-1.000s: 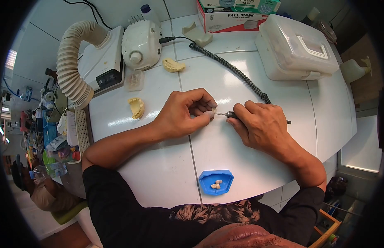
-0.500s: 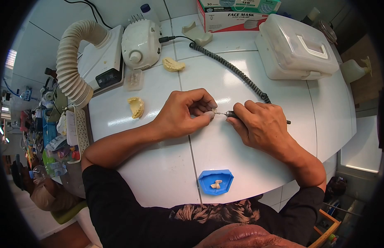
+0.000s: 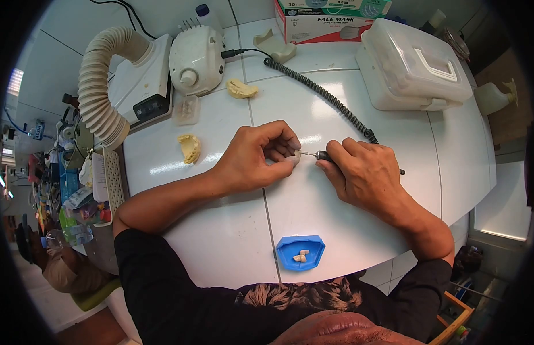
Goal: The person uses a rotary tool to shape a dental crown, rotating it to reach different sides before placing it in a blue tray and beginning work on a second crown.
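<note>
Over the middle of the table, my left hand (image 3: 261, 155) pinches a small off-white piece (image 3: 297, 153) between thumb and fingertips; its exact shape is mostly hidden. My right hand (image 3: 361, 172) is wrapped round a dark rotary handpiece (image 3: 323, 156), its thin metal bur pointing left and meeting the piece or ending very close to it. A coiled black cord (image 3: 318, 92) runs from the handpiece back to a white control unit (image 3: 197, 62). Nearer my chest, a blue tray (image 3: 283, 259) holds a few small tooth-coloured pieces (image 3: 301, 256).
Two yellowish dental casts (image 3: 189, 149) lie left of and behind my hands. A ribbed hose (image 3: 97, 75) arches from a white box at the back left. Face mask boxes (image 3: 327, 26) and a lidded plastic case (image 3: 413, 66) stand at the back. A person (image 3: 71, 270) sits far left.
Both hands stay in nearly the same place. The bur and the small piece have shifted slightly upward, with a small adjustment of the left fingertips.
</note>
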`<state>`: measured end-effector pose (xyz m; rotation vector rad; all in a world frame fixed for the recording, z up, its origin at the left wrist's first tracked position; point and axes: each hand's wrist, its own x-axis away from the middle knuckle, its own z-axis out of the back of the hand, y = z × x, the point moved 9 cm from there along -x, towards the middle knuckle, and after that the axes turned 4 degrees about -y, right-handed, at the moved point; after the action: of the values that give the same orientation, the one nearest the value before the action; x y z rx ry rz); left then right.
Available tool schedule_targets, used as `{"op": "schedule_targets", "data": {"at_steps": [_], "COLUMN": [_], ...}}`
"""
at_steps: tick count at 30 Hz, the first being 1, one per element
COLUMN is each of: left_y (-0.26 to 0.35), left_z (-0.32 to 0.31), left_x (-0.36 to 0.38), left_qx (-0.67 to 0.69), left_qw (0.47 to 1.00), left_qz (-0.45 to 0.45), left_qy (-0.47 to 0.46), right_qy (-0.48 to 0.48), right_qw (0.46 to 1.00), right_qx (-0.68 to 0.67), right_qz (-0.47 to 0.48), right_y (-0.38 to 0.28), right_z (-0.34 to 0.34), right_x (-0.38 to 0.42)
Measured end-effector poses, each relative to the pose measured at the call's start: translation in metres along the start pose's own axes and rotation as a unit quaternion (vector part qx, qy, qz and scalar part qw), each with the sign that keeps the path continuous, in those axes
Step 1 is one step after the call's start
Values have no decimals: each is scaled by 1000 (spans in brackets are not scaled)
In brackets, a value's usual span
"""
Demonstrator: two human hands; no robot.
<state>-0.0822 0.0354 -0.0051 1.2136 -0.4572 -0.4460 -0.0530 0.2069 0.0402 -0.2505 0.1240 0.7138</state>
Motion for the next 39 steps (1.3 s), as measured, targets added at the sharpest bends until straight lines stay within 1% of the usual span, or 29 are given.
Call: {"op": "schedule_targets", "data": {"at_steps": [19, 25, 28, 31, 34, 39], "left_y": [-3, -2, -7, -10, -7, -5], "left_z": [1, -1, 0, 0, 0, -2], "left_x": [0, 0, 1, 1, 0, 0], "left_qx": [-5, 45, 95, 155, 160, 146], "left_qw": [1000, 999, 995, 987, 986, 988], "left_qz": [15, -3, 26, 11, 3, 11], "left_qy": [-2, -16, -35, -40, -41, -49], "right_qy": [-6, 12, 12, 12, -8, -5], "right_qw": [1000, 1000, 1000, 1000, 1000, 1000], "right_qx": [2, -12, -22, -25, -25, -19], "right_qz": [-1, -12, -17, -10, -12, -7], "right_y": [1, 4, 7, 4, 1, -1], "right_z": [0, 2, 1, 3, 0, -1], "right_x": [0, 0, 0, 0, 2, -1]}}
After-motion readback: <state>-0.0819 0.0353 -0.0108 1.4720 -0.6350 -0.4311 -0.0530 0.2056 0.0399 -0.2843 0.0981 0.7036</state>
